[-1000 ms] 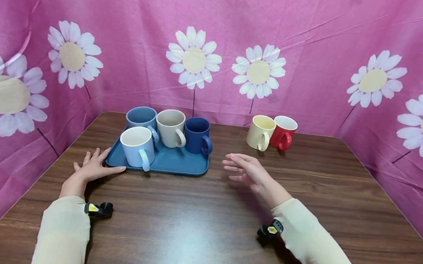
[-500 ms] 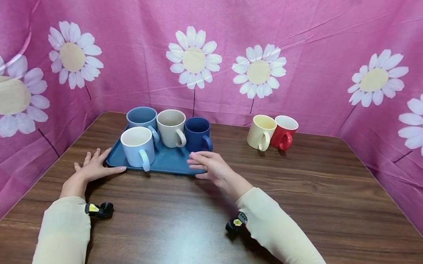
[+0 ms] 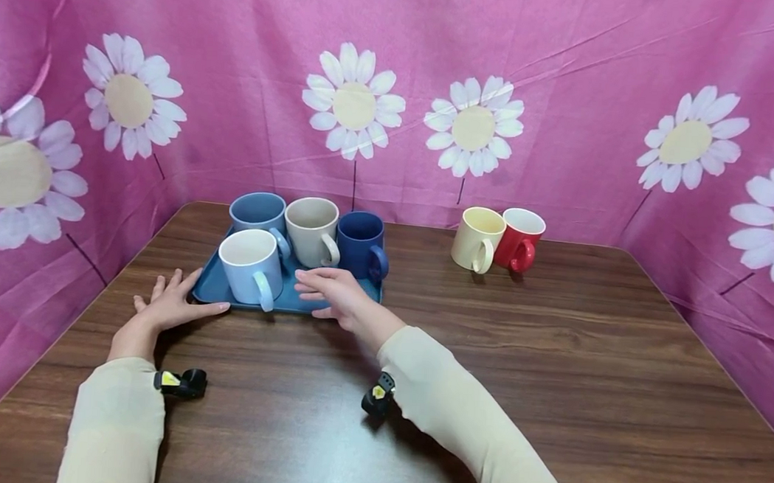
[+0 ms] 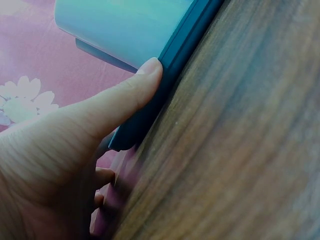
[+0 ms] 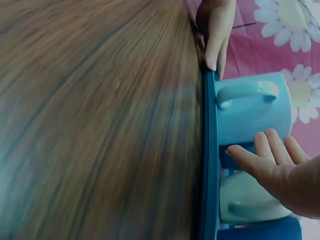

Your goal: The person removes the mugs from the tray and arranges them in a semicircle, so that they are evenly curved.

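My left hand [image 3: 171,308] rests at the front left corner of a dark blue tray [image 3: 316,305], its fingers spread. In the left wrist view the thumb [image 4: 117,105] lies straight against the tray's rim. A light blue mug [image 3: 247,270] with a white inside stands on that corner. Just right of this mug, my right hand [image 3: 340,296] is over the tray's front part with nothing in it, fingers extended towards the mug's handle. Behind stand a grey-blue mug [image 3: 254,210], a beige mug [image 3: 308,233] and a dark blue mug [image 3: 358,247] in a row on the tray.
A pale yellow mug [image 3: 473,239] and a red mug [image 3: 519,238] with a white inside stand side by side on the wooden table [image 3: 554,340], right of the tray. A pink cloth [image 3: 248,115] with large daisies hangs around the table's back and sides.
My right hand has moved left, from the bare table right of the tray to over the tray near the light blue mug. The left hand, tray and mugs stay in place.
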`<state>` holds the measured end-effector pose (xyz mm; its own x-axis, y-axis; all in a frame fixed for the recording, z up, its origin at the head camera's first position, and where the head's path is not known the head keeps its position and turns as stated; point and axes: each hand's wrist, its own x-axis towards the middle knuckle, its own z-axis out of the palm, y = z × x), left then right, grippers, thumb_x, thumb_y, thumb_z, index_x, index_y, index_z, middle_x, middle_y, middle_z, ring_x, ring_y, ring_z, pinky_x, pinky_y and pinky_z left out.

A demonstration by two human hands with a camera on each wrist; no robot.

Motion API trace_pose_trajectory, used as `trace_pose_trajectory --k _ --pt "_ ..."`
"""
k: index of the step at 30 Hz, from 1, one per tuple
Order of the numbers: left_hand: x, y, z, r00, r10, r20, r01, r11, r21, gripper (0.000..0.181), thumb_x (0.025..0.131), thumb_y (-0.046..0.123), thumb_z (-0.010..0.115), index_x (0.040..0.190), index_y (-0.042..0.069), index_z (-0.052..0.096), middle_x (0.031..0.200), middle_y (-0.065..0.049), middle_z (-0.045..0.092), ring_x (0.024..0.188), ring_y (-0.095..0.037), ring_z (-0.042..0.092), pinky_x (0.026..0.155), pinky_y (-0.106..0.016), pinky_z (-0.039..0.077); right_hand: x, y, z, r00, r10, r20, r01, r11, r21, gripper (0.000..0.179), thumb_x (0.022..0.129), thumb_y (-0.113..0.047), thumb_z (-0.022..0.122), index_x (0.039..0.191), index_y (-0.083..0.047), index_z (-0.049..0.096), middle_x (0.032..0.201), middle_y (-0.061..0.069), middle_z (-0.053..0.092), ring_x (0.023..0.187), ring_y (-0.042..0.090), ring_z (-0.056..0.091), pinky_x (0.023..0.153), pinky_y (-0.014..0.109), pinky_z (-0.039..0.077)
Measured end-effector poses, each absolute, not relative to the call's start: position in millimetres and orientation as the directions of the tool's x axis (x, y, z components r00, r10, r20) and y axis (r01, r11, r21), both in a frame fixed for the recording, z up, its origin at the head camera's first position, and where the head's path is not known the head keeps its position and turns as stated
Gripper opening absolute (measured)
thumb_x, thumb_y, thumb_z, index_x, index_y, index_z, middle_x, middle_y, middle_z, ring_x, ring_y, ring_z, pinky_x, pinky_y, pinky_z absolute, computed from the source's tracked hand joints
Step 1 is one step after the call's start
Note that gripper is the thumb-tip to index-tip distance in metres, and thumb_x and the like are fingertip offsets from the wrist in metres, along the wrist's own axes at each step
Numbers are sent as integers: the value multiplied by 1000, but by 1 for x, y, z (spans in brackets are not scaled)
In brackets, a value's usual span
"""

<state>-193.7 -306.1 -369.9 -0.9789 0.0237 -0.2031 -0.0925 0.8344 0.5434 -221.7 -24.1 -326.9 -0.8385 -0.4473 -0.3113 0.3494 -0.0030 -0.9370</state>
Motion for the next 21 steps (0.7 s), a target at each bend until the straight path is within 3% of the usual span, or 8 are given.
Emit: trace_pose_trajectory --k 11,21 --pt "-194 -308 -370 -979 18 -202 -95 840 534 100 73 58 55 138 6 0 132 -36 -11 114 -53 -20 73 -71 -14 -222 -54 -328 -864 -403 -302 338 -21 -941 30 81 -24 61 99 0 61 102 15 60 101 27 52 83 49 38" --pt "-194 -304 -368 -977 8 -213 -108 842 528 101 72 59 55 138 5 2 132 -36 -11 115 -52 -18 75 -70 -14 -222 -71 -329 -872 -373 -318 351 -22 -936 21 79 -20 64 89 -2 64 86 3 62 94 22 56 84 50 36"
